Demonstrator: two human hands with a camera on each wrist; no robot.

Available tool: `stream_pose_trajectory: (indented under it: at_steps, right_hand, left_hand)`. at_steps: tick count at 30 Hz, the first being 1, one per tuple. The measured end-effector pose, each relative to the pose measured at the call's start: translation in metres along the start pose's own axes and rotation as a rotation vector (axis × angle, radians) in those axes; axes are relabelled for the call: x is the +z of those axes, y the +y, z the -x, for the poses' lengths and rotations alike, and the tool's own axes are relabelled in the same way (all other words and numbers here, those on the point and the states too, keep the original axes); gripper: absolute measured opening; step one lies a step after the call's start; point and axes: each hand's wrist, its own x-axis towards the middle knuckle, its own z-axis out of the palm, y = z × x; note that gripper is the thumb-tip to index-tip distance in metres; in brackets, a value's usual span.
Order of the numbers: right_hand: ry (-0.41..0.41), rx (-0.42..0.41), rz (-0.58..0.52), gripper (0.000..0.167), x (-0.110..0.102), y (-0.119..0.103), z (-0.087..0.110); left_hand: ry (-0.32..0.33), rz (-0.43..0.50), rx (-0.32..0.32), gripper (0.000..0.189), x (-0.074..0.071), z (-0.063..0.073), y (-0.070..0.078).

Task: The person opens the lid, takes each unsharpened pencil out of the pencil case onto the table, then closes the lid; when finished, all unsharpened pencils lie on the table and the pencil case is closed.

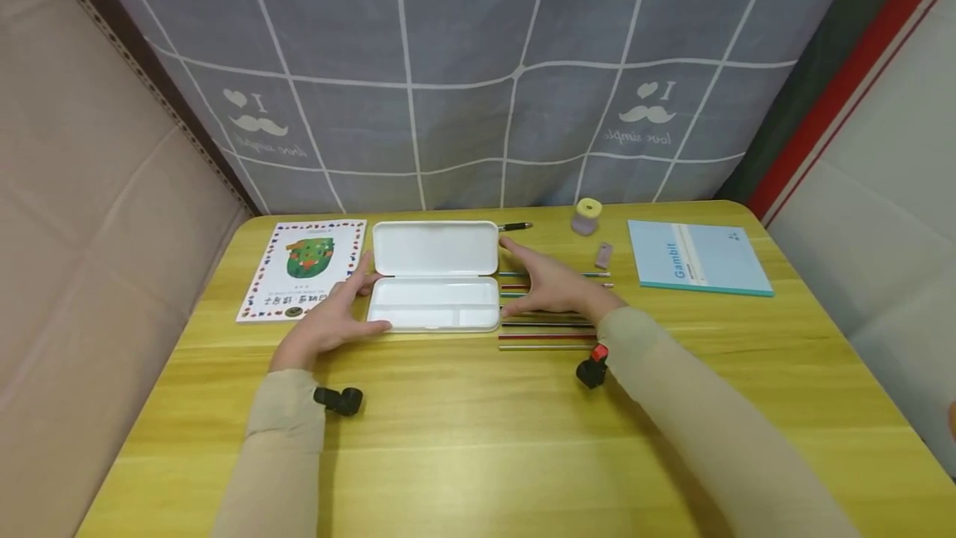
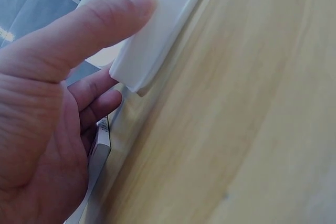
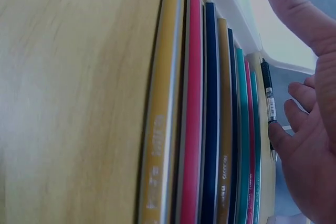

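A white pencil case [image 1: 414, 316] lies open on the table, its lid [image 1: 436, 248] folded back to the far side and its tray divided into compartments. At its left end is my left hand [image 1: 334, 324], fingers spread along the side and the thumb at the near left corner. My right hand [image 1: 556, 285] spans the right end with spread fingers, one fingertip by the lid and the thumb near the tray's right edge. Beneath the right hand, several colored pencils [image 3: 193, 103] lie side by side, just right of the case.
A picture booklet [image 1: 306, 268] lies to the left. Behind the pencils are a black pen [image 1: 517, 227], a yellow-topped small container [image 1: 587, 216] and an eraser [image 1: 604, 255]. A light blue notebook [image 1: 702, 257] lies farther right. A gray checked curtain [image 1: 463, 131] hangs behind the table.
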Motion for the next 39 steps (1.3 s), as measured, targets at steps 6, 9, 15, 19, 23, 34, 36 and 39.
stream_pose_trajectory:
  at_steps: [6, 9, 15, 19, 23, 34, 36, 39]
  right_hand:
    - [0.012, -0.013, -0.004, 0.128, 0.001, -0.001, -0.001]
    - [0.025, -0.035, -0.025, 0.126, 0.001, -0.001, 0.001]
    - [0.052, -0.072, -0.044, 0.121, 0.002, -0.003, 0.007]
    - [0.076, -0.094, -0.072, 0.111, 0.004, -0.004, 0.011]
    - [0.080, -0.119, -0.061, 0.106, 0.005, -0.006, 0.016]
    - [0.012, -0.222, 0.128, 0.085, 0.016, -0.007, 0.039]
    - [-0.002, -0.243, 0.184, 0.081, 0.018, -0.007, 0.042]
    - [-0.015, -0.260, 0.261, 0.078, 0.021, -0.008, 0.045]
  left_hand:
    - [0.001, 0.008, 0.005, 0.127, 0.001, -0.001, 0.001]
    - [0.002, 0.009, 0.000, 0.129, 0.001, -0.001, 0.001]
    - [0.012, 0.012, 0.002, 0.134, 0.000, -0.002, 0.000]
    - [0.015, 0.017, -0.001, 0.136, 0.000, -0.002, 0.000]
    - [0.017, 0.018, -0.012, 0.138, 0.001, -0.002, -0.001]
    - [0.007, 0.040, -0.062, 0.137, 0.002, -0.001, 0.000]
    - [0.008, 0.037, -0.053, 0.135, 0.002, -0.001, -0.001]
    - [0.007, 0.029, -0.035, 0.128, 0.002, 0.000, -0.003]
